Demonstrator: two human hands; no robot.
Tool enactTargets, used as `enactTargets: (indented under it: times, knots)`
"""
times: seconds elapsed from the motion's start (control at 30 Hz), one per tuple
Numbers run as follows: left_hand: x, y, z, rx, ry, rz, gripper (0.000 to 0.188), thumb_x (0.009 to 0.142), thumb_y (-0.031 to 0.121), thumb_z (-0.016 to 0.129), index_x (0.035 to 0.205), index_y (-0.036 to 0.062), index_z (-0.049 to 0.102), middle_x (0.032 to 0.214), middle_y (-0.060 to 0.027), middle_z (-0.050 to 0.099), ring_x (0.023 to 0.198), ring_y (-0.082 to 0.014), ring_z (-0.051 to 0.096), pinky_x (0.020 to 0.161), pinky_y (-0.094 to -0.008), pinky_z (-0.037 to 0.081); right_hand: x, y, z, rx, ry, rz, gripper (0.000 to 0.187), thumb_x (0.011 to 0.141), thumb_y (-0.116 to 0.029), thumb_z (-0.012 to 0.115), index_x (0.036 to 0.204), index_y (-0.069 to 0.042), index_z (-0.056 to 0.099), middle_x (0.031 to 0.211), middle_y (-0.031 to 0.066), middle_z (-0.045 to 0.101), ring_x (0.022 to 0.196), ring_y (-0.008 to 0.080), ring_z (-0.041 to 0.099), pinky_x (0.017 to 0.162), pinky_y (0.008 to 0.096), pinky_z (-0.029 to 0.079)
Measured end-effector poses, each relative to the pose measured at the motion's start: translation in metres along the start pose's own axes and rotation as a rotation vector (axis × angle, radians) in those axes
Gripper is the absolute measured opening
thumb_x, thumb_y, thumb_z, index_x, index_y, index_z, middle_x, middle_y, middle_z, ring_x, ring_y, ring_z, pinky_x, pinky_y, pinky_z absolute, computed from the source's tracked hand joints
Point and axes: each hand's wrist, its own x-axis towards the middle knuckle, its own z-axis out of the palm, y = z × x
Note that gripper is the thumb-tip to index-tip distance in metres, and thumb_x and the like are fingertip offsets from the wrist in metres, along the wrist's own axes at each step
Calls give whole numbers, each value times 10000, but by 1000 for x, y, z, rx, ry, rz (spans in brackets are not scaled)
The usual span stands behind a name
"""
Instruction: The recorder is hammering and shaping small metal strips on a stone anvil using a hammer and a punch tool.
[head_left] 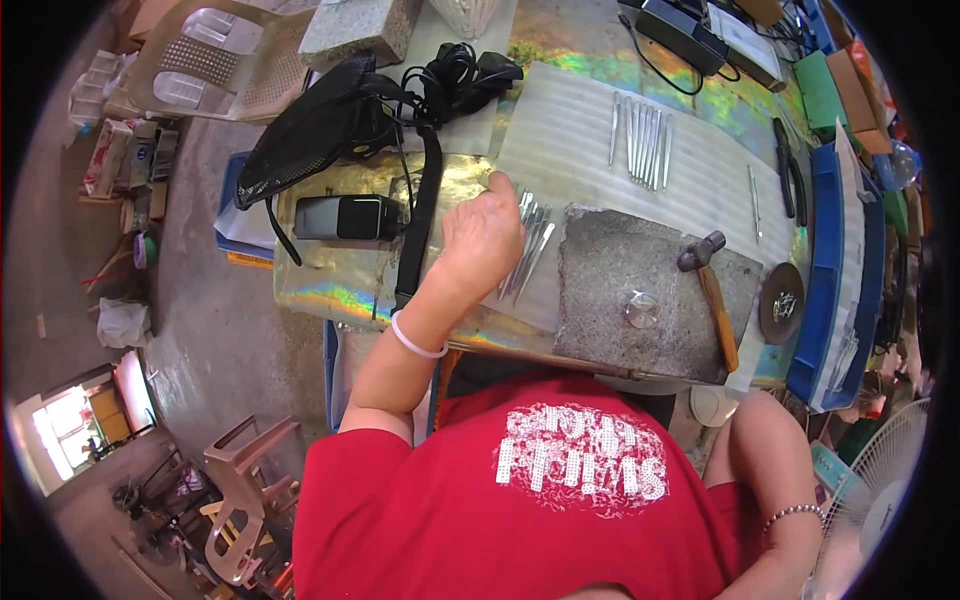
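Note:
My left hand (483, 232), with a pale band on its wrist, is over the left part of the table, its fingers curled closed. Whatever they hold, if anything, is hidden. Against its right side lies a loose bunch of thin silvery metal rods (532, 250). My right arm is bent, with a beaded bracelet at the wrist. The right hand (783, 562) is low by my body, its fingers hidden. A hammer (712, 290) with a wooden handle rests on a grey stone slab (600, 270), beside a shiny round clear piece (641, 309). Farther back, several more rods (648, 143) lie in a row.
Left of my hand are a black bag (310, 130), cables (450, 75) and a dark box-shaped device (345, 218). On the right stand a brown dish (782, 303) of small silvery bits, black-handled pliers (788, 170) and a blue tray (822, 270). A fan (880, 490) stands low right.

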Motion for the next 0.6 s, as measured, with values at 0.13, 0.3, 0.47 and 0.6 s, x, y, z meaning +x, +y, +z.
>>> enactTargets:
  times: [0.13, 0.3, 0.47, 0.6]
  knots:
    - [-3, 1, 2, 88, 4, -31, 194, 753, 23, 517, 907, -58, 431, 766, -270, 614, 720, -415, 638, 640, -489, 503, -16, -5, 8, 66, 28, -48, 281, 884, -313, 459, 745, -99, 578, 716, 117, 541, 608, 220, 547, 450, 398, 420]
    - [-11, 6, 1, 87, 39, 9, 194, 756, 13, 495, 934, -49, 449, 854, -295, 601, 757, -425, 625, 667, -497, 495, -17, -2, -2, 81, 7, -56, 217, 863, -285, 462, 802, -109, 572, 739, 135, 538, 592, 216, 532, 465, 397, 418]
    - [-20, -2, -3, 14, 178, 10, 386, 743, -5, 498, 1128, -18, 493, 848, -212, 604, 754, -402, 611, 708, -431, 504, -20, 13, -19, 133, -88, -36, 137, 732, -212, 516, 634, -120, 542, 599, 50, 477, 579, 194, 477, 470, 329, 359]
    - [-37, 18, -34, -564, 195, 176, 366, 772, -77, 548, 1132, -17, 527, 859, -121, 566, 749, -230, 633, 643, -300, 536, -38, 47, -34, 145, 170, -29, 220, 771, -125, 550, 554, -94, 576, 599, 9, 596, 519, 125, 560, 459, 264, 422]
